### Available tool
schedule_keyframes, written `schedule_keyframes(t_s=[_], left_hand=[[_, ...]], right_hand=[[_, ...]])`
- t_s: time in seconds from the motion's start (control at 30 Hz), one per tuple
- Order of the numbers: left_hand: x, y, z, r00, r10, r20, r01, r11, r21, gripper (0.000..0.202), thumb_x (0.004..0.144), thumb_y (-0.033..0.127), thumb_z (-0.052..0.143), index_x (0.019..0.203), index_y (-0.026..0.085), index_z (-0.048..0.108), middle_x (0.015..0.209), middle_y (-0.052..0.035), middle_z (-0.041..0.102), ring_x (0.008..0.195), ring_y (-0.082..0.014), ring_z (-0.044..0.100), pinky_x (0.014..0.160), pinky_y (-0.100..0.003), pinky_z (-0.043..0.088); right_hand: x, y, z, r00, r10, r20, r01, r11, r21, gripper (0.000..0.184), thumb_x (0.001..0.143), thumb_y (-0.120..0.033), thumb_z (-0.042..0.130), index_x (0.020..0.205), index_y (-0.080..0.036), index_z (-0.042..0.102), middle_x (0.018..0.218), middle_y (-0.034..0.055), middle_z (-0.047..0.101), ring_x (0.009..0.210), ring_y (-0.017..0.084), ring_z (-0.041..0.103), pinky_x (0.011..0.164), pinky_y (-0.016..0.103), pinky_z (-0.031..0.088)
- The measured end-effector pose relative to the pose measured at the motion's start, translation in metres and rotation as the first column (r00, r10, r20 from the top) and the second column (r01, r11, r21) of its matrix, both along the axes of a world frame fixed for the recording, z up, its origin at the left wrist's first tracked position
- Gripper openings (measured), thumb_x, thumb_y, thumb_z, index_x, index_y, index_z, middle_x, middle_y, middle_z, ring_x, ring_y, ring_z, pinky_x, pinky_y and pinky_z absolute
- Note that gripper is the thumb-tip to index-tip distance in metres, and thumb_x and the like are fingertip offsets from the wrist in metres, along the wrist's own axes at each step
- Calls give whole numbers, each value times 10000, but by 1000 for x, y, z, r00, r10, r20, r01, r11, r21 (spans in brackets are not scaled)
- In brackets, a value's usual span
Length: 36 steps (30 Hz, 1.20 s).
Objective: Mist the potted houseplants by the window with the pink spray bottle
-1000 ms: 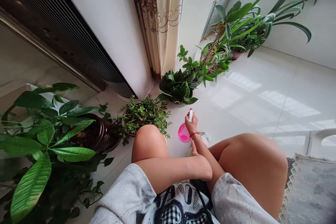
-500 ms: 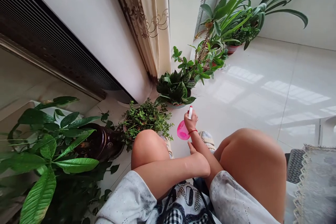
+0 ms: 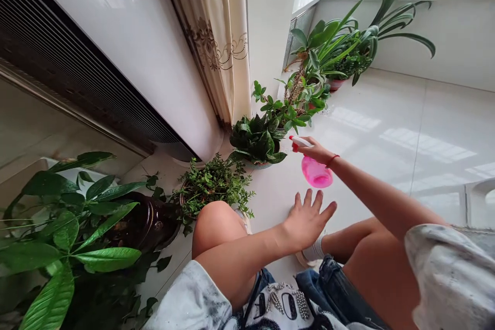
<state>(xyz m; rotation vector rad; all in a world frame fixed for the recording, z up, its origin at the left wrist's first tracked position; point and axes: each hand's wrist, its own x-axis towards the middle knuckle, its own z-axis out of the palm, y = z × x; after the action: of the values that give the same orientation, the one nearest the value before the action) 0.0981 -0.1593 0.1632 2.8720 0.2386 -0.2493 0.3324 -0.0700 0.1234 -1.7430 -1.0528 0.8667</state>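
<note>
A pink spray bottle [image 3: 317, 172] with a white and red trigger head hangs from my right hand [image 3: 316, 150], whose fingers wrap round its neck. The nozzle faces left, toward a dark-leaved potted plant [image 3: 258, 139]. My left hand [image 3: 305, 221] is held above the floor between my knees, fingers spread, with nothing in it. It is nearest to the bottle's base, apart from it. A bushy small-leaved plant [image 3: 214, 185] in a pot stands just beyond my left knee.
A thorny-stemmed plant [image 3: 296, 95] and long-leaved plants [image 3: 340, 46] line the wall toward the window. At left stands a broad-leaved plant [image 3: 69, 224] by a brown glazed pot [image 3: 154, 216]. A tall white appliance [image 3: 154, 36] and a curtain [image 3: 224, 46] rise behind.
My right hand has moved right and slightly up with the spray bottle, its nozzle now turned left. My left hand has come out from behind my right arm with its fingers spread. The view has tilted up.
</note>
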Motion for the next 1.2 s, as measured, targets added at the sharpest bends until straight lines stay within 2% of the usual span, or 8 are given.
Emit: schedule_keyframes(t_s=[0.07,0.17,0.27,0.4,0.63,0.83,1.03,1.2], left_hand=[[0,4,2,999,-47,-3,47,999,-14,582,1042,224,277,1618,146,297,1713,-221,297,1576,-398,317,1208,-597,401],[1,14,15,990,-75,-117,67,995,-75,490,1033,231,328,1466,62,482,1573,-237,493,1470,-377,463,1183,-567,427],[4,26,32,945,65,-320,-94,993,-78,480,1026,252,378,1419,20,527,1485,-260,571,1407,-374,527,1196,-552,401],[10,39,44,871,223,-437,-249,968,-2,530,1025,236,367,1488,-3,463,1571,-299,480,1489,-398,449,1236,-552,327],[18,52,43,898,188,-399,-235,969,-73,474,995,186,369,1411,30,535,1472,-271,576,1361,-359,562,1143,-506,390],[20,52,44,890,208,-407,-262,962,-79,486,1005,190,364,1436,20,515,1504,-278,550,1408,-379,529,1200,-532,354],[17,48,41,886,193,-421,-254,962,-95,482,1004,211,401,1430,20,517,1515,-282,540,1413,-383,527,1212,-547,352],[18,44,41,877,196,-438,-257,963,-83,506,1013,239,412,1458,11,490,1540,-289,515,1437,-379,506,1234,-541,331]], right_hand=[[16,-5,9,996,82,-21,-83,995,-51,265,627,-351,751,834,-188,737,801,51,729,772,186,617,675,297,473],[29,-9,12,996,53,-65,-59,995,-85,346,608,-343,751,914,-181,750,871,75,751,800,196,622,635,284,442],[38,-4,4,994,1,-111,-9,997,-71,435,588,-335,726,998,-191,751,963,79,771,807,189,614,618,275,427],[46,15,-10,995,28,-95,-28,1000,1,286,598,-331,665,836,-184,725,851,63,743,760,172,586,611,277,408],[55,36,-20,990,51,-131,-49,999,18,301,579,-382,700,806,-186,724,818,62,739,736,173,574,591,273,387],[62,26,-21,997,11,-74,-16,997,-72,252,594,-387,709,758,-196,689,789,53,709,749,180,577,649,304,417],[68,11,-19,994,-15,-109,6,996,-88,339,578,-351,746,883,-204,726,973,91,755,868,214,619,702,320,450],[68,9,-18,995,-41,-89,30,992,-126,354,574,-390,805,853,-210,680,803,65,726,777,209,615,673,336,477]])
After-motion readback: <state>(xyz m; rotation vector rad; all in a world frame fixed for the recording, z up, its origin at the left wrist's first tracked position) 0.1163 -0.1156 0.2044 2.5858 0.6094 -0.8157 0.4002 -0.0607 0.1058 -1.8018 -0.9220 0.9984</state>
